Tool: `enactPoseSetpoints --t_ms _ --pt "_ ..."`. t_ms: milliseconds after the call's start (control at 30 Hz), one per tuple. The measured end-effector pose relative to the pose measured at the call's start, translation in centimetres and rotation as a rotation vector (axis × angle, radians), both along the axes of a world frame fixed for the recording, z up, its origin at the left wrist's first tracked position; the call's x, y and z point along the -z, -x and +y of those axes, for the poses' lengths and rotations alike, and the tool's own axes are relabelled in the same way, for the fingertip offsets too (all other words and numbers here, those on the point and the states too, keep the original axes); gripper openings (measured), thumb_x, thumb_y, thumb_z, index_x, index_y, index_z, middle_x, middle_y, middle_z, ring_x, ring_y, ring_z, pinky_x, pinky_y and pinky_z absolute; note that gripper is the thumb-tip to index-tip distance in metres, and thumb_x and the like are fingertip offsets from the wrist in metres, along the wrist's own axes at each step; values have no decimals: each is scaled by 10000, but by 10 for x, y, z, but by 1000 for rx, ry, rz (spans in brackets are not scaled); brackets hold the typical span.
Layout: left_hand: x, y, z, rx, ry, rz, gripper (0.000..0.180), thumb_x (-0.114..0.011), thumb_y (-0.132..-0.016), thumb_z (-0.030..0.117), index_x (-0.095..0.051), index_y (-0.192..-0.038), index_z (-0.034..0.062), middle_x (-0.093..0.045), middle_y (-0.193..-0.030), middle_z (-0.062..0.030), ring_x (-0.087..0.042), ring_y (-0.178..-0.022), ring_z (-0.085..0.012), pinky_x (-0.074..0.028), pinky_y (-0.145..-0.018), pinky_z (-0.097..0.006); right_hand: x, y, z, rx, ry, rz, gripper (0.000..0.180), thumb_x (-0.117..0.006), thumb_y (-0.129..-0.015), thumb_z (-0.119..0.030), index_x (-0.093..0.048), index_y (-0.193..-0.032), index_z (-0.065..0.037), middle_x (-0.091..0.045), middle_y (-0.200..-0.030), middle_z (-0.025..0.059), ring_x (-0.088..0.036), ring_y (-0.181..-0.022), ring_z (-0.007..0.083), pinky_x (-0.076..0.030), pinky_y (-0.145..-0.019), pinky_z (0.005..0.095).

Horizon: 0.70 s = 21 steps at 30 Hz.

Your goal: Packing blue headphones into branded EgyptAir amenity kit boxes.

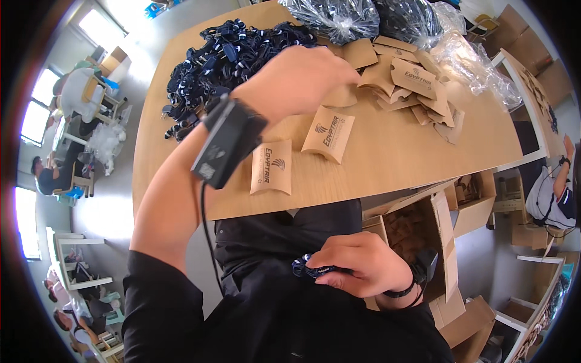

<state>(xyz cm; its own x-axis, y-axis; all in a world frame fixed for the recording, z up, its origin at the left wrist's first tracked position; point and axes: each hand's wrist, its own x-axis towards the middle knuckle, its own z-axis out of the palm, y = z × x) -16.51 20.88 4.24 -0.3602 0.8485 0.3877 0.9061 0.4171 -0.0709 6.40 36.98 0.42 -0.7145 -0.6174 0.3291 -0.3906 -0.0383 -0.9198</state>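
Observation:
My left hand [302,78] reaches over the table, back of the hand up, between a heap of dark-blue cord bundles [212,66] and a pile of flat brown cardboard pillow boxes [417,81]. Its fingertips are hidden, over a brown pillow box [340,97] that shows partly below them; whether they grip it I cannot tell. Close to my body, my right hand [363,266] is closed around one dark-blue cord bundle [311,267]. Two filled-out pillow boxes lie at the near edge, one on the left [272,167] and one tilted [328,134] beside it.
Clear plastic bags [339,18] of dark items line the table's far side, with crumpled plastic [475,66] at the right. An open carton [417,227] with brown pieces inside stands right of my legs. A co-worker [551,193] sits at far right; others are at left.

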Motion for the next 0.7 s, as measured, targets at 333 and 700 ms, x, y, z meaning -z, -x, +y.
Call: enactPoseSetpoints --t_ms 333,700 --pt "17 16 19 -38 265 78 344 -710 -738 109 -630 -1071 130 -655 -1001 -12 -595 -1055 -213 -454 -921 -411 3 1 6 50 5 -28 269 -787 -754 -43 -679 -996 1 -655 -797 121 -635 -632 255 -476 -538 307" --pt "-16 33 17 -36 99 110 164 -570 -828 47 -646 -973 64 -682 -871 -108 -670 -881 -305 -546 -724 -415 -2 10 4 58 -52 -39 292 -770 -728 -20 -656 -997 -15 -635 -797 118 -600 -597 268 -475 -530 319"
